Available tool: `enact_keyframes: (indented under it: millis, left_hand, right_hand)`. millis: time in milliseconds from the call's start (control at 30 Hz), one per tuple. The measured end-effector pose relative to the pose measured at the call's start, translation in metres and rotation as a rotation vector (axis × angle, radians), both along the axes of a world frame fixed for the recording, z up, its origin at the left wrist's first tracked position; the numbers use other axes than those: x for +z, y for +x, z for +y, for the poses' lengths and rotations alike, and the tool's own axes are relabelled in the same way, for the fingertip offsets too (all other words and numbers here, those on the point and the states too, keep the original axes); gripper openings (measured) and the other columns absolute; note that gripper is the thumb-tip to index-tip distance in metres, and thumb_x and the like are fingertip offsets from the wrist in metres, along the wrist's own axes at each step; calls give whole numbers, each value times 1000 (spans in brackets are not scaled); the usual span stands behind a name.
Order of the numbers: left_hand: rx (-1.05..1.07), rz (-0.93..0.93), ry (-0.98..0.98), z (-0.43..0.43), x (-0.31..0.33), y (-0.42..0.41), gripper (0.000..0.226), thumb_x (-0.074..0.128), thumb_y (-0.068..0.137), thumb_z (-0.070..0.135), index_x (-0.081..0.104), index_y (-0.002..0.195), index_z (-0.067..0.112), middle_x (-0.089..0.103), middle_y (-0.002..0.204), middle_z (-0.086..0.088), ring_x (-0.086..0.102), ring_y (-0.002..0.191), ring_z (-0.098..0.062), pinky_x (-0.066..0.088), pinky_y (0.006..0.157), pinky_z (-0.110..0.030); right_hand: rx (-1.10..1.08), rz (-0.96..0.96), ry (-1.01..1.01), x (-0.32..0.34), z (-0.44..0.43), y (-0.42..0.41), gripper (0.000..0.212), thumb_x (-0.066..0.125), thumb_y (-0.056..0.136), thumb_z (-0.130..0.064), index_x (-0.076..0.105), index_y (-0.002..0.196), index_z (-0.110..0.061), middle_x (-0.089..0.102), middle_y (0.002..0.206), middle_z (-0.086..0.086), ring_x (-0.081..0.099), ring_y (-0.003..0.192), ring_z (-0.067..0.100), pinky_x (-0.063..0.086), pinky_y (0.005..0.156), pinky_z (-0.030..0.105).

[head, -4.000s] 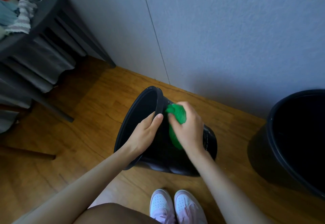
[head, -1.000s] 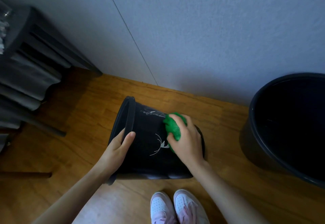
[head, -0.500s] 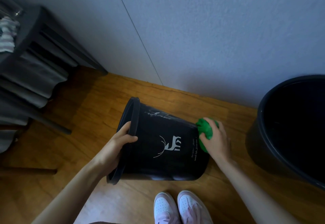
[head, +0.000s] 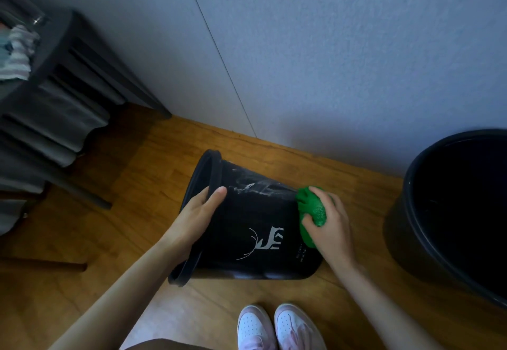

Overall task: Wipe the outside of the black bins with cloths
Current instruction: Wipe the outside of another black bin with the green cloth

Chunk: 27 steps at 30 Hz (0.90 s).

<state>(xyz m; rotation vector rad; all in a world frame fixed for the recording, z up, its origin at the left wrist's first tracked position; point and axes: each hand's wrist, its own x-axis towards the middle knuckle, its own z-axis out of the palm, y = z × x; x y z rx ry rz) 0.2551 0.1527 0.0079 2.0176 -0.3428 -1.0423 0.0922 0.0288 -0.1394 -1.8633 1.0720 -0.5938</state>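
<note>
**A:** Head cam, where's the smooth tapered black bin [head: 247, 212] at?

**B:** On its side on the wood floor [head: 131, 212] by the wall [head: 329, 47]. The left hand [head: 197, 218] grips its rolled rim, and the right hand [head: 333, 226] clutches a nubby green cloth [head: 311, 212] against its base end.

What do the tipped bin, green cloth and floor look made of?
The tipped bin looks like moulded plastic, semi-gloss black: rolled rim, printed deer, light glinting on smears. The cloth is probably microfibre or terry: nubby green pile, bunches softly. The floor is wood or wood-look laminate: grain, plank seams, low sheen.
</note>
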Motion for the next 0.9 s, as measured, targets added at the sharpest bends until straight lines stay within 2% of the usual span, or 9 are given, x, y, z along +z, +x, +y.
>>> enact_keyframes:
  millis: [100, 167, 267, 400, 500, 567, 667, 900]
  left_hand:
    - [-97, -61, -24, 0, -1, -8, 21, 43, 96, 34, 61, 104, 29, 68, 101, 3, 65, 97, -12, 50, 89, -33]
    - [-139, -89, -40, -1, -2, -12, 22, 42, 97, 32, 60, 109, 29, 68, 103, 6, 64, 98, -7, 49, 88, -27]
    - [-159, -84, -76, 0, -4, -14, 24, 40, 98, 31, 60, 110, 29, 69, 99, 8, 65, 93, -1, 48, 73, -15]
    - [-197, -120, -118, 1, -4, -16, 25, 34, 99, 31, 58, 97, 24, 66, 79, 10, 62, 72, 5, 46, 63, -8]
    - [-196, -114, -152, 3, -6, -16, 27, 32, 99, 31, 57, 91, 24, 65, 70, 15, 61, 67, 5, 45, 62, -8]
    - [-203, -91, -158, 7, -7, -19, 26, 32, 98, 33, 57, 94, 25, 68, 75, 17, 63, 74, 4, 46, 64, -8]
    - [-215, -105, -160, 10, -8, -20, 29, 33, 94, 39, 57, 105, 27, 68, 90, 15, 63, 90, 5, 46, 71, -5]
    - [-176, -66, -161, 10, -8, -21, 32, 34, 95, 39, 58, 112, 25, 68, 100, 8, 64, 93, 2, 49, 69, -7]
  right_hand:
    - [-24, -142, 4, 32, 17, 14, 55, 67, 78, -13, 48, 128, -22, 54, 120, -4, 49, 101, 5, 39, 81, 15]
    - [25, -228, -42, 54, 36, 25, 53, 63, 78, -22, 46, 128, -24, 53, 119, -6, 49, 103, 2, 41, 86, 17]
    - [114, -247, -128, 74, 62, 38, 45, 53, 81, -33, 49, 125, -26, 52, 125, -4, 52, 113, 9, 49, 90, 27]
    - [86, -191, -186, 85, 71, 53, 39, 51, 83, -36, 53, 122, -30, 51, 127, -4, 51, 117, 14, 52, 87, 36]
    - [115, -126, -238, 87, 63, 60, 34, 62, 82, -29, 58, 117, -28, 54, 124, -3, 55, 111, 18, 52, 83, 34]
    - [112, -83, -205, 85, 48, 64, 34, 65, 82, -25, 60, 116, -27, 54, 123, -2, 56, 106, 20, 47, 79, 27]
    - [77, 15, -88, 75, 18, 72, 35, 61, 87, -29, 57, 122, -26, 53, 127, 0, 55, 106, 20, 35, 75, 20]
    - [29, 243, 64, 29, -17, 46, 36, 49, 94, -35, 50, 129, -26, 49, 129, 5, 55, 110, 28, 33, 73, 24]
